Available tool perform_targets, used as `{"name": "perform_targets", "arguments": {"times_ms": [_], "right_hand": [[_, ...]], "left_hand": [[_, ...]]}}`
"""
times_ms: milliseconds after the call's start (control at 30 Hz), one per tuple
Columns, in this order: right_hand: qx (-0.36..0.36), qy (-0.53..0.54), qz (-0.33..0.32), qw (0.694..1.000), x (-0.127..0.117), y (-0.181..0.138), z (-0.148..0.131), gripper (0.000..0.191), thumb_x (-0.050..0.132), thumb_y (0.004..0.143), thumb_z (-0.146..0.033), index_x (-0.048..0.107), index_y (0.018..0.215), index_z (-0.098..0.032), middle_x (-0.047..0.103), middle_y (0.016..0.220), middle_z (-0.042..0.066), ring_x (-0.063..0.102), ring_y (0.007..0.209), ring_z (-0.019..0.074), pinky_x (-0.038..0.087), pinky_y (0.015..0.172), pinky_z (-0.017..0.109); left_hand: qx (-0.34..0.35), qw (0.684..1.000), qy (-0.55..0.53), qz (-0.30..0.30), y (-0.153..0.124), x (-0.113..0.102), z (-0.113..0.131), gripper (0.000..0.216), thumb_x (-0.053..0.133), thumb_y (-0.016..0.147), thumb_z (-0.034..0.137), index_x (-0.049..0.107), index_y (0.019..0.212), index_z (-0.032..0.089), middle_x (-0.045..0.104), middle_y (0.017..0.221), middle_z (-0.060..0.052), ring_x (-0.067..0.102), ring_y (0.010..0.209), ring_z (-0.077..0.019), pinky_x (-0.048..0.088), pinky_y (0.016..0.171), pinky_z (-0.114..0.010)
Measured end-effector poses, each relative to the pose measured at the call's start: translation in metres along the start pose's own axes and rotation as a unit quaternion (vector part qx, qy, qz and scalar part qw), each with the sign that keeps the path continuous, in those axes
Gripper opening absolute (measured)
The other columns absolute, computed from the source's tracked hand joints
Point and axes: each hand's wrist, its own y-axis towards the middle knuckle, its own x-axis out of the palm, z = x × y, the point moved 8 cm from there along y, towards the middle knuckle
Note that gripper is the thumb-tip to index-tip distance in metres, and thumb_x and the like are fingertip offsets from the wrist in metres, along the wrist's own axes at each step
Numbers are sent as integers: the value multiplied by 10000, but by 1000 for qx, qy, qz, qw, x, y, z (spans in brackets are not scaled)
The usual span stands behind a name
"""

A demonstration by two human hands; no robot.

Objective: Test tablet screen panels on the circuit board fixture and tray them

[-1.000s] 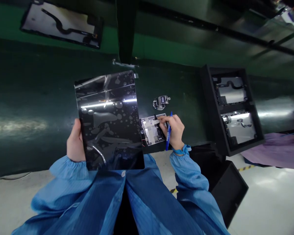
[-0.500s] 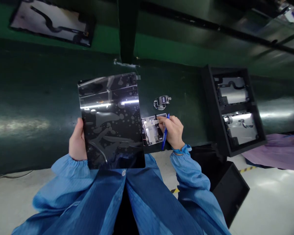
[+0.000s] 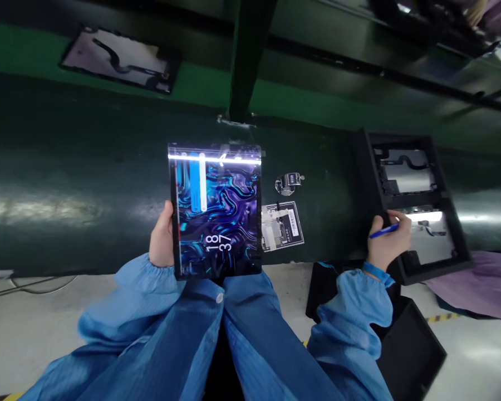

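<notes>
My left hand [image 3: 162, 236] grips the left edge of a tablet screen [image 3: 217, 223], its fingers hidden behind the panel. The screen is lit with a swirling blue and purple wallpaper, a sideways clock reading 18 37 and two bars. A circuit board [image 3: 281, 227] with pale tape strips and a label lies on the bench just right of the screen, partly covered by it. My right hand [image 3: 388, 242] is closed around a blue pen [image 3: 384, 231], with its fingertips at the near left edge of the black divided tray [image 3: 373, 172].
Two silver-backed panels [image 3: 409, 177] with dark ribbon cables lie in the tray. A metal tally counter [image 3: 289, 183] stands on the dark green bench [image 3: 87, 161]. Another panel [image 3: 119, 58] lies farther back, left of an upright post [image 3: 250, 55]. An open black box [image 3: 413, 348] sits below the bench.
The screen has gone from dark to lit. My right hand, still holding the pen, has moved right from the circuit board to the tray. The whole view has shifted a little.
</notes>
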Motion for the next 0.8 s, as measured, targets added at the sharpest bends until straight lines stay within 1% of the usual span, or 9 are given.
{"name": "perform_targets", "arguments": {"times_ms": [67,167,267,367,433,500,567,700,800], "right_hand": [[-5,6,0,1000,-5,-14,-10,286,695,747,-254,669,1030,-223,730,1030,158,694,1003,372,476,891,466],[-43,12,-18,999,-17,-46,-35,360,622,818,-324,662,1150,-191,732,1115,153,698,1024,390,500,873,498],[-53,19,-51,997,-29,-82,-61,410,599,853,-371,647,1211,-177,725,1167,175,699,1047,409,522,855,511],[-80,101,-64,990,-42,-112,-97,437,594,899,-365,596,1288,-166,677,1277,195,668,1163,392,539,920,526],[-148,196,-72,967,-51,-130,-134,412,585,926,-310,563,1316,-178,637,1354,180,601,1287,354,506,1032,549],[-258,272,-116,920,-56,-151,-177,356,583,932,-265,567,1286,-222,656,1347,125,536,1365,318,419,1138,596],[-346,298,-150,877,-58,-170,-214,348,597,926,-246,559,1271,-274,692,1307,64,513,1385,293,316,1206,635],[-401,287,-184,850,-54,-190,-258,383,596,935,-252,507,1303,-312,674,1348,19,485,1403,266,227,1253,624],[-448,315,-229,805,-57,-204,-278,318,554,967,-300,507,1282,-299,670,1356,14,500,1390,247,207,1269,590]], "left_hand": [[5,1000,8,2,2,-3,-1,367,500,993,416,746,1064,154,798,964,-59,650,1213,-305,534,1055,-431],[3,1000,12,-16,6,-3,-8,420,479,978,487,758,1043,180,793,975,-78,649,1212,-330,548,1024,-490],[-18,999,22,-42,6,1,-16,491,446,965,555,763,1035,186,783,1027,-104,642,1217,-358,551,1003,-535],[-11,999,31,-38,2,3,-17,467,460,963,538,755,1066,190,775,1068,-104,632,1234,-353,542,1018,-532],[5,999,34,-29,-2,3,-15,424,491,957,513,749,1081,201,773,1086,-91,620,1253,-348,534,1034,-527],[17,999,40,-31,-6,5,-14,402,517,944,515,747,1089,219,771,1099,-79,604,1272,-354,529,1040,-539],[19,998,49,-38,-10,6,-14,400,528,932,534,749,1083,237,771,1101,-72,590,1287,-363,525,1041,-561],[-1,997,62,-45,-18,5,-17,443,505,926,578,757,1049,235,769,1103,-86,567,1311,-370,518,1041,-583],[-14,997,66,-48,-19,4,-18,463,507,925,578,747,1083,215,754,1153,-95,545,1333,-372,510,1053,-581]]}}
